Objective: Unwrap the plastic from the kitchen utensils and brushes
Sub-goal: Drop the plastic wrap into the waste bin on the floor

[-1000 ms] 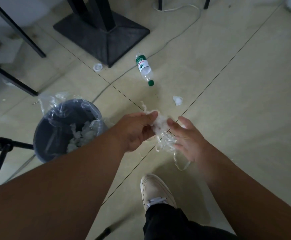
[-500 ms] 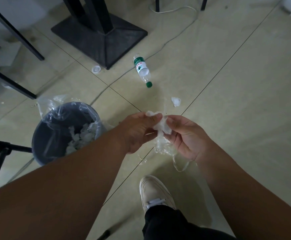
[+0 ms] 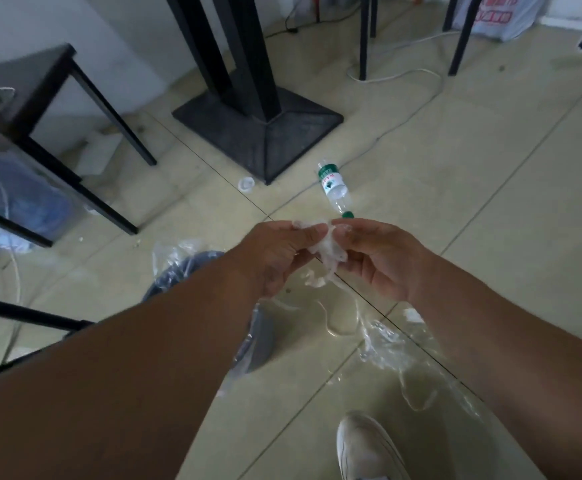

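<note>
Now raised higher than half a second ago: wad of plastic (image 3: 327, 251) up near the water bottle (image 3: 334, 188) in view, where before it hung lower, closer to the shoe (image 3: 369, 448). Camera tilted up too, so bin (image 3: 192, 271) mostly hidden under left forearm. Long clear tail of plastic trailing down from the wad toward the shoe, more strung out than a second ago. Likely meaning: wrap already off, being bunched for dumping in the bin; no utensil or brush visible anywhere in frame.

Left hand (image 3: 275, 258): back of hand to camera, fingers (image 3: 310, 233) curled, thumb and forefinger pinching top of the wad, just this side of the bottle cap. Right hand (image 3: 383, 261): palm facing left, fingers (image 3: 345, 232) curled in, pinching the same wad from the other side. Hands nearly touching at the fingertips, only plastic between. Both forearms stretched forward and converging, held in the air above the floor (image 3: 490, 202).

Elsewhere: black table base (image 3: 258, 133) just beyond the bottle, small white cap (image 3: 246, 184) left of the bottle, white cable (image 3: 403, 109) running past the bottle, printed bag (image 3: 497, 15) far beyond it.
</note>
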